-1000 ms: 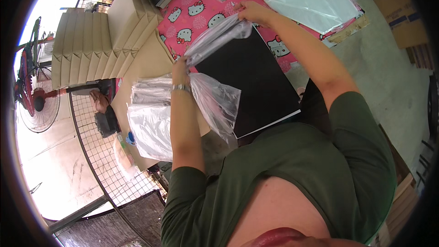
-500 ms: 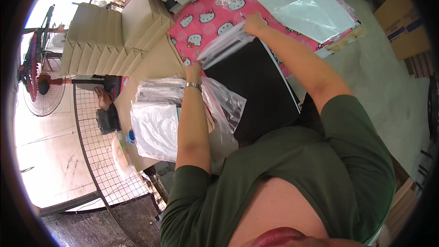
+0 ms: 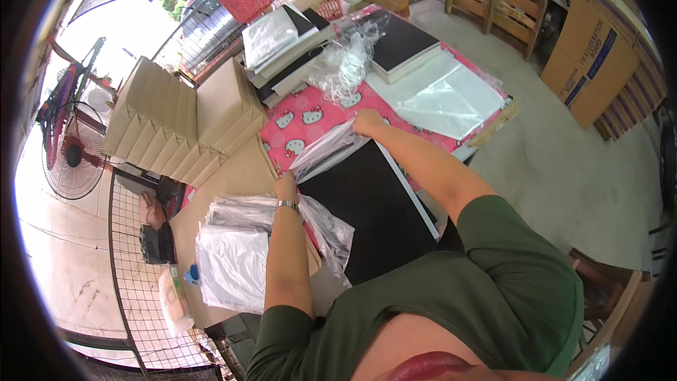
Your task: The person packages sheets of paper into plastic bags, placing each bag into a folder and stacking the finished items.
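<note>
Black board, white-edged; left fingers, right fingers clamped on crumpled clear plastic.

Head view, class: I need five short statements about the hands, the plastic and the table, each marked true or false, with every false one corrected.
1. The left hand and the right hand both hold the plastic sleeve. True.
2. A metal band is worn just behind the right hand. False: it is just behind the left hand.
3. The black board lies right of the pile of plastic bags. True.
4. The tablecloth is plain blue. False: it is pink and patterned.
5. The fan stands right of the brown packages. False: it stands left of them.
</note>
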The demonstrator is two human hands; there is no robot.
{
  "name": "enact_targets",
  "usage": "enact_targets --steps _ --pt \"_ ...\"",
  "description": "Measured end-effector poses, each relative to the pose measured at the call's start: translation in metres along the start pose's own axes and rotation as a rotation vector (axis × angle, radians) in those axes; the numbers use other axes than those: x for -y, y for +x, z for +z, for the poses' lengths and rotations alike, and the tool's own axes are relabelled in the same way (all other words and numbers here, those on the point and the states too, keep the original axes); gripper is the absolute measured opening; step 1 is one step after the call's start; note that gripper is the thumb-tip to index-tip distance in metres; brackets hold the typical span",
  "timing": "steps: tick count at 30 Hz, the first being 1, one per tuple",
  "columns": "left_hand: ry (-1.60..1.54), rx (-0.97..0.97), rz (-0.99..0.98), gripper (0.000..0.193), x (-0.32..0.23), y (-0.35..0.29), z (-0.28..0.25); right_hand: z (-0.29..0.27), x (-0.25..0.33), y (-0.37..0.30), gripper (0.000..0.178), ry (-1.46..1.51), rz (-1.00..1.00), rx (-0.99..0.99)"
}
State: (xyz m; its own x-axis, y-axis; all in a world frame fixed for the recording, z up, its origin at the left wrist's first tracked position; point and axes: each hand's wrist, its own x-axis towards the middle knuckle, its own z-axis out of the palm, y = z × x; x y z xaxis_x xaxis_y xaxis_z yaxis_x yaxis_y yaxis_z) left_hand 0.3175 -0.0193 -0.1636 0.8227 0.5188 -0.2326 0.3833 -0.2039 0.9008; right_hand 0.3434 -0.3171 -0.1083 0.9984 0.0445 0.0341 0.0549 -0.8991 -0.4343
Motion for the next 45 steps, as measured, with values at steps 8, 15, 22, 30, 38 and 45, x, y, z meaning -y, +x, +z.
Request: enact_targets --steps 8,15,22,30,38,45 --pt "-0.068 0.395 0.282 0.015 -0.191 -0.095 -0.134 -0.207 0.064 -0.03 0.027 0.842 -0.035 0.155" --pt "-0.286 0.7 0.005 0.014 -0.212 -0.18 -0.189 -0.272 0.065 -0.134 0.026 1.135 -0.184 0.484" --pt "-0.452 0.985 -0.267 0.034 -0.137 -0.164 -0.189 -0.22 -0.003 -0.159 0.025 1.582 -0.104 0.656" --pt "-0.376 0.879 -0.162 0.02 -0.149 -0.195 -0.14 -0.219 -0.025 -0.207 0.034 1.755 -0.056 0.519" --pt "-0.175 0.813 -0.404 0.02 -0.007 -0.143 -0.081 -0.059 -0.109 -0.189 0.028 1.693 0.226 0.62" --pt "-0.122 0.696 -0.403 0.022 0.061 -0.105 -0.044 0.019 -0.144 -0.16 0.038 1.34 0.468 0.208"
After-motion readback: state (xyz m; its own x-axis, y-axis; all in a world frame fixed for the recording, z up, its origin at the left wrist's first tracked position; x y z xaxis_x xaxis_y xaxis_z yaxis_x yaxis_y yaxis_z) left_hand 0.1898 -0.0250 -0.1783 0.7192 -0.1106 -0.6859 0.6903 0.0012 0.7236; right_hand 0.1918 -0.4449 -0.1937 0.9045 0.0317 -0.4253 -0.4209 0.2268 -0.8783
